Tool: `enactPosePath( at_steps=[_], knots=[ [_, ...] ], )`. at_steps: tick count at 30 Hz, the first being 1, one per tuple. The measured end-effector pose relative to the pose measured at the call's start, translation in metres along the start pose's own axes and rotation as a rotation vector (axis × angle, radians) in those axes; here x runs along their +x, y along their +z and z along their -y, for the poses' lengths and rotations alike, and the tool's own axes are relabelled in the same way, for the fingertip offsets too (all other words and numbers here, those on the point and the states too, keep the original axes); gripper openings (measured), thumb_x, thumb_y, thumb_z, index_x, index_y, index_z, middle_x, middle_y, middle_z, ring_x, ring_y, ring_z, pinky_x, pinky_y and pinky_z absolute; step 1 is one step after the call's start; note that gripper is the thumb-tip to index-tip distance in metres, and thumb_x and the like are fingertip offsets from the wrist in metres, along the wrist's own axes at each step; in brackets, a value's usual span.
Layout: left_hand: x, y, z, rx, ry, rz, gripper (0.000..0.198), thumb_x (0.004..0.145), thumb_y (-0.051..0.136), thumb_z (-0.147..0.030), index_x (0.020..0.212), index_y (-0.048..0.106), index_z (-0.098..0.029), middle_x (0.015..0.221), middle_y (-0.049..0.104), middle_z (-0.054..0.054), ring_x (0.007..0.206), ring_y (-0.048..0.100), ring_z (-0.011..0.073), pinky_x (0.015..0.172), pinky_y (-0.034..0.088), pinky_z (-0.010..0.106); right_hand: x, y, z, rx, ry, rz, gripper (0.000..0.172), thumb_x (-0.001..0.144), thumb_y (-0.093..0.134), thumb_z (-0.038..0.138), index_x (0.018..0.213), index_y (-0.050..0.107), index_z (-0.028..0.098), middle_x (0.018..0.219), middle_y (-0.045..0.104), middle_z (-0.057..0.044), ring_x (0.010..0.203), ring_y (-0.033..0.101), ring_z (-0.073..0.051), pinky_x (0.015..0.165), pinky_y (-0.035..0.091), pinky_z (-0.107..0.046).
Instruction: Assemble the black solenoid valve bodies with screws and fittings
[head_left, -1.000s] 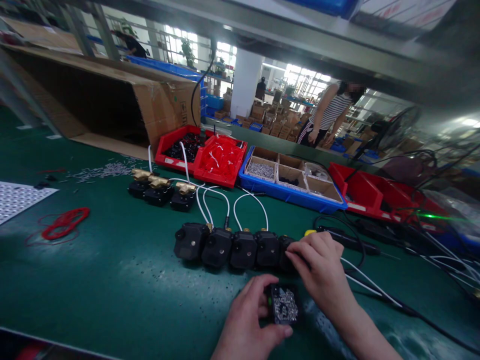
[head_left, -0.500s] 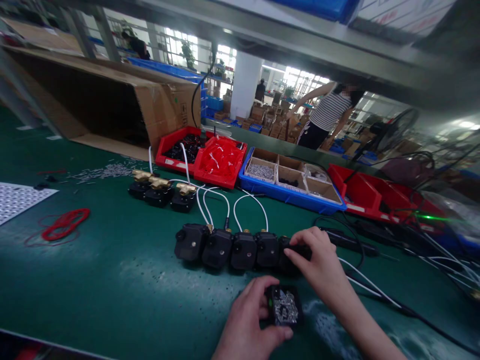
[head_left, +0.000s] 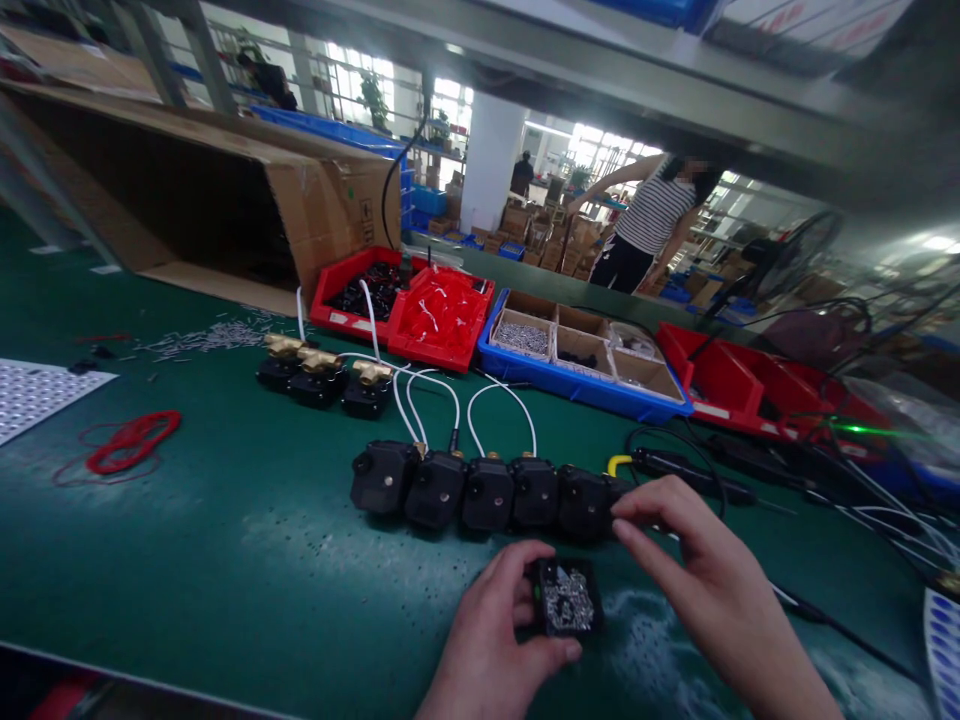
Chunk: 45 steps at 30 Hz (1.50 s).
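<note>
My left hand (head_left: 499, 632) is closed around the side of an open black housing (head_left: 596, 612), thumb below and fingers above. A circuit board (head_left: 568, 598) with silvery solder joints faces up inside it. My right hand (head_left: 686, 555) is at the right end of a row of black housings, with thumb and index finger pinched at the edge of a dark plastic part (head_left: 619, 492). My fingers partly hide that part. Closest to it in the row is a black housing (head_left: 585, 503) with a knob and a small round spot; another black housing (head_left: 488, 497) sits mid-row.
Brass-fitted valves (head_left: 319, 378) with white cables stand behind. Farther back are red bins (head_left: 442, 318), a blue divided tray (head_left: 585, 390) and a cardboard box (head_left: 300, 215). Red wire (head_left: 135, 442) lies left. A black tool (head_left: 694, 478) and cables lie right. A person (head_left: 652, 220) stands beyond.
My right hand has moved right along the row, uncovering the front of the rightmost housing and a yellow hooked piece behind. My left hand keeps its hold on the open housing.
</note>
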<state>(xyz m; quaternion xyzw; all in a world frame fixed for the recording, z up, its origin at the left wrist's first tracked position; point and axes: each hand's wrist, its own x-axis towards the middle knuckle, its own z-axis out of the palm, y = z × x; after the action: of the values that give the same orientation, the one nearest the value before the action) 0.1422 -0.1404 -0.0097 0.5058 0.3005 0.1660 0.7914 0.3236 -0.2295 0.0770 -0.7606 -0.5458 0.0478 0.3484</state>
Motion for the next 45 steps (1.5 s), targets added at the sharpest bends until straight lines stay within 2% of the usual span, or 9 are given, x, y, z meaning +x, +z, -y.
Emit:
enactPosePath(
  at_steps=[3, 6, 10, 15, 20, 24, 29, 39, 45],
  knots=[
    [-0.002, 0.000, 0.000, -0.012, 0.016, -0.008, 0.068, 0.058, 0.072, -0.002, 0.122, 0.061, -0.021, 0.117, 0.072, 0.007, 0.103, 0.072, 0.0242, 0.089, 0.060, 0.035, -0.015, 0.004, 0.010, -0.131, -0.129, 0.288, 0.015, 0.097, 0.059, 0.017, 0.093, 0.067, 0.029, 0.097, 0.064, -0.003, 0.093, 0.057, -0.024, 0.078, 0.044, -0.038],
    [-0.004, -0.001, 0.000, 0.003, 0.023, -0.022, 0.068, 0.058, 0.072, -0.001, 0.122, 0.062, -0.022, 0.116, 0.072, 0.006, 0.103, 0.072, 0.0234, 0.089, 0.060, 0.035, -0.024, 0.017, 0.012, -0.277, -0.182, 0.399, 0.021, 0.093, 0.061, 0.008, 0.094, 0.068, 0.028, 0.094, 0.063, -0.003, 0.091, 0.054, -0.026, 0.077, 0.037, -0.040],
    [-0.007, -0.002, -0.001, 0.046, 0.023, -0.021, 0.067, 0.057, 0.072, 0.001, 0.120, 0.065, -0.023, 0.121, 0.071, 0.006, 0.105, 0.071, 0.0233, 0.090, 0.060, 0.035, -0.027, 0.034, 0.007, -0.360, -0.219, 0.347, 0.020, 0.088, 0.064, 0.005, 0.092, 0.067, 0.024, 0.091, 0.061, -0.004, 0.089, 0.050, -0.026, 0.077, 0.032, -0.041],
    [-0.011, -0.005, -0.005, 0.017, 0.023, -0.024, 0.067, 0.057, 0.073, -0.001, 0.120, 0.065, -0.023, 0.118, 0.072, 0.006, 0.104, 0.072, 0.0241, 0.091, 0.060, 0.037, -0.024, 0.034, 0.008, -0.239, -0.213, 0.332, 0.021, 0.089, 0.063, 0.003, 0.082, 0.062, 0.023, 0.086, 0.059, -0.001, 0.087, 0.049, -0.024, 0.078, 0.029, -0.040],
    [-0.013, -0.009, -0.010, -0.018, 0.007, -0.026, 0.068, 0.058, 0.074, -0.003, 0.122, 0.061, -0.022, 0.116, 0.073, 0.007, 0.104, 0.073, 0.0254, 0.091, 0.060, 0.037, -0.024, 0.032, 0.016, -0.162, -0.142, 0.312, 0.020, 0.094, 0.061, 0.006, 0.094, 0.065, 0.026, 0.094, 0.061, -0.002, 0.091, 0.050, -0.023, 0.081, 0.032, -0.041],
    [-0.014, -0.013, -0.011, -0.015, 0.011, -0.030, 0.069, 0.056, 0.074, -0.002, 0.121, 0.062, -0.022, 0.123, 0.071, 0.008, 0.105, 0.073, 0.0261, 0.090, 0.060, 0.037, -0.022, 0.037, 0.021, -0.171, -0.179, 0.360, 0.019, 0.096, 0.057, 0.007, 0.092, 0.064, 0.024, 0.092, 0.060, -0.003, 0.091, 0.052, -0.024, 0.078, 0.034, -0.039],
    [-0.018, -0.019, -0.013, -0.052, 0.016, -0.036, 0.069, 0.058, 0.075, -0.005, 0.124, 0.060, -0.021, 0.115, 0.074, 0.007, 0.103, 0.073, 0.0257, 0.090, 0.060, 0.037, -0.016, 0.037, 0.025, -0.113, -0.183, 0.386, 0.018, 0.100, 0.054, 0.012, 0.094, 0.064, 0.026, 0.095, 0.063, -0.003, 0.092, 0.054, -0.023, 0.080, 0.039, -0.039],
    [-0.016, -0.027, -0.017, -0.057, 0.048, -0.067, 0.067, 0.060, 0.075, -0.007, 0.124, 0.059, -0.021, 0.116, 0.074, 0.008, 0.105, 0.073, 0.0265, 0.091, 0.060, 0.037, 0.008, 0.042, 0.020, 0.164, -0.037, 0.217, 0.011, 0.095, 0.066, 0.021, 0.093, 0.072, 0.031, 0.090, 0.070, 0.004, 0.087, 0.062, -0.019, 0.079, 0.046, -0.034],
    [-0.017, -0.029, -0.013, -0.051, 0.040, -0.087, 0.068, 0.058, 0.073, -0.006, 0.124, 0.060, -0.021, 0.121, 0.072, 0.009, 0.106, 0.073, 0.0268, 0.090, 0.060, 0.036, 0.030, 0.054, 0.016, 0.106, -0.092, 0.026, 0.009, 0.093, 0.070, 0.024, 0.091, 0.075, 0.031, 0.091, 0.065, 0.000, 0.092, 0.058, -0.023, 0.079, 0.043, -0.038]
  ],
)
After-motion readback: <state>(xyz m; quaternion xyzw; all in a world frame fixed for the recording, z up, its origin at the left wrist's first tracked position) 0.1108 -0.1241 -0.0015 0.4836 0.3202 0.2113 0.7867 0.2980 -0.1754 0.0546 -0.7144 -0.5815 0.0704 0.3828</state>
